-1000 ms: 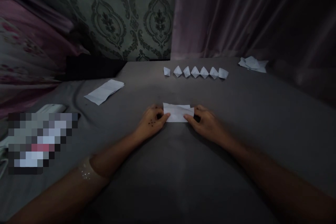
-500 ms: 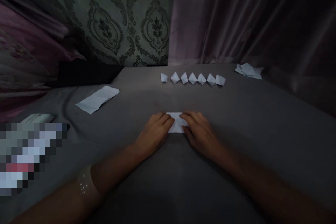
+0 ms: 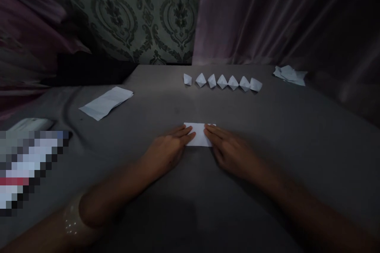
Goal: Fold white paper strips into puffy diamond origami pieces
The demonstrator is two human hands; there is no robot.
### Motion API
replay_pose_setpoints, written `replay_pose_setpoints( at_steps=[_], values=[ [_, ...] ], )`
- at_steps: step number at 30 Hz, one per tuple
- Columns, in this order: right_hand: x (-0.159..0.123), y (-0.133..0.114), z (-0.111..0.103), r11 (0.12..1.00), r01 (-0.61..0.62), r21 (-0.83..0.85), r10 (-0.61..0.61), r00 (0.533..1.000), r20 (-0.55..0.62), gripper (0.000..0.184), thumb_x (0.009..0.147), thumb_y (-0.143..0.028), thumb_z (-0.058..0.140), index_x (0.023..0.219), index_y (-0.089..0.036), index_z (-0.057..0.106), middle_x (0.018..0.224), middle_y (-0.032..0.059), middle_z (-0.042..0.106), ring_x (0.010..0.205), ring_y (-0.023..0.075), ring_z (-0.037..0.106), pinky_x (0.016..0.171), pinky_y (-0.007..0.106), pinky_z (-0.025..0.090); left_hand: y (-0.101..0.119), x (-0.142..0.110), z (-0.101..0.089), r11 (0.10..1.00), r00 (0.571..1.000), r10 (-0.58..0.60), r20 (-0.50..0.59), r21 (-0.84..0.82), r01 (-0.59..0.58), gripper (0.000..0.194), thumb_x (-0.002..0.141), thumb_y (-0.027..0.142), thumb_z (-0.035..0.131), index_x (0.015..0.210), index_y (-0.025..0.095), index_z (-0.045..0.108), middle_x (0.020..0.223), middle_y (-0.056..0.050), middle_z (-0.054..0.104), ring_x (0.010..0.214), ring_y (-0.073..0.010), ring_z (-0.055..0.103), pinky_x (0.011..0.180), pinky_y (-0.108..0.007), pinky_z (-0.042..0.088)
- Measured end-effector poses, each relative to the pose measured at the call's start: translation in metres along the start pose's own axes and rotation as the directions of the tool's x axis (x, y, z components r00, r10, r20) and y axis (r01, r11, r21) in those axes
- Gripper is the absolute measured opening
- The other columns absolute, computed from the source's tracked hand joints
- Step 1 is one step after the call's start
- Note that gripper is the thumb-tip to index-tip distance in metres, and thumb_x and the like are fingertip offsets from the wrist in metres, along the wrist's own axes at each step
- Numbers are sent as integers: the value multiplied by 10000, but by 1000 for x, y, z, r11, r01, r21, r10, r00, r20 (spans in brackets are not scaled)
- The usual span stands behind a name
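A small white paper rectangle (image 3: 200, 134) lies flat on the wide grey cloth (image 3: 154, 112), in the middle, near me. My left hand (image 3: 168, 148) has its fingertips on the left end, and my right hand (image 3: 237, 154) has its fingers on the right end. My fingers are stretched out and lie on top of the paper, not pinching it. I can't tell what my left thumb is doing.

If one hand pushes sideways more than the other, the paper could slide and go crooked. The cloth looks soft, so a crease might come out weak. If I drag my fingers, the paper might bunch up. It's dark here, so I could miss an edge that doesn't line up.

On the far side is a row of seven small white pointy paper shapes (image 3: 222, 82). If I tug the cloth hard, they could tip or bump together. The flat white paper sheets (image 3: 107, 102) on the left might slip too.
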State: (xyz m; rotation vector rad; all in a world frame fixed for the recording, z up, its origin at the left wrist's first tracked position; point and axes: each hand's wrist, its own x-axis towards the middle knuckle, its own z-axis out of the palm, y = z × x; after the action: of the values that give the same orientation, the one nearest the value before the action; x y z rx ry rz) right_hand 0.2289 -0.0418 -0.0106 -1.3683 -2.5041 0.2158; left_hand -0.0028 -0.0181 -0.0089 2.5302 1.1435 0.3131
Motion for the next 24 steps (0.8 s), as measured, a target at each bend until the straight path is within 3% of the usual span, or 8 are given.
replay_pose_setpoints(
  at_steps=[7, 12, 17, 24],
  values=[
    [2, 4, -1, 993, -122, 3, 122, 991, -54, 358, 954, -282, 416, 1224, -167, 622, 1348, 104, 583, 1211, 287, 554, 1005, 464, 472, 1, 1, -10, 991, 995, -96, -28, 91, 99, 387, 959, 309, 412, 1292, 222, 589, 1390, -72, 554, 1296, -275, 498, 997, -447, 482],
    [16, 22, 10, 984, -167, 69, 175, 977, -125, 270, 966, -343, 430, 970, -189, 652, 1053, 108, 664, 1003, 272, 590, 903, 449, 480, -15, 4, -15, 995, 993, -95, -73, 6, 96, 359, 894, 416, 536, 1188, 254, 663, 1321, -75, 611, 1247, -316, 530, 950, -454, 492],
    [23, 30, 12, 988, -101, 113, 115, 986, -123, 270, 948, -266, 443, 1167, -166, 566, 1092, 117, 589, 1014, 253, 522, 922, 414, 448, -20, 14, -5, 997, 979, -57, -198, -58, 47, 320, 876, 430, 563, 1072, 219, 703, 1218, -93, 647, 1130, -295, 575, 960, -450, 469],
    [23, 25, 4, 952, -236, 196, 237, 971, 18, 273, 882, -254, 505, 1134, -182, 580, 1032, 98, 558, 947, 225, 560, 850, 373, 465, -14, 20, 4, 977, 968, -138, -211, -192, 98, 373, 833, 291, 611, 1190, 183, 614, 1062, -87, 633, 1021, -249, 567, 904, -435, 473]
  ],
)
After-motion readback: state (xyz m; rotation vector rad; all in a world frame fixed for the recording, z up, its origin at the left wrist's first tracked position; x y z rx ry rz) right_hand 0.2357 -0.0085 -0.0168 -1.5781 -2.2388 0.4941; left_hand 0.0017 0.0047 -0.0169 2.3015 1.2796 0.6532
